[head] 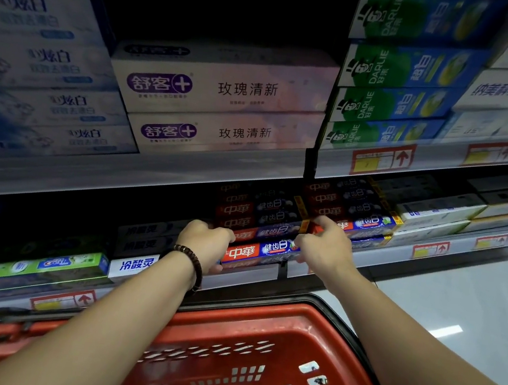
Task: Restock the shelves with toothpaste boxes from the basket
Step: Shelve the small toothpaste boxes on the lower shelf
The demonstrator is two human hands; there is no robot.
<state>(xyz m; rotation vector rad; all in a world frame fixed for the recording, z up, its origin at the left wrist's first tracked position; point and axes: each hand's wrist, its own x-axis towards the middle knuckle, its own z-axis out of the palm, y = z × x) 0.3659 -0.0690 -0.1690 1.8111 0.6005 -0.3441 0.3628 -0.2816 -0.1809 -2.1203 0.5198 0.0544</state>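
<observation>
Entry 1: red basket [259, 338], under my forearms.
Entry 2: stack of Zhonghua toothpaste boxes [243, 213] on the lower shelf [399, 256]. Risk, as I judged it: a skewed push could knock the stack askew or tip the front box off the lip.
Entry 3: front Zhonghua box [257, 252], at the shelf edge.
Entry 4: my left hand [204, 240] curled round its left end.
Entry 5: my right hand [323, 246] pinched its right end, fingers close together.
</observation>
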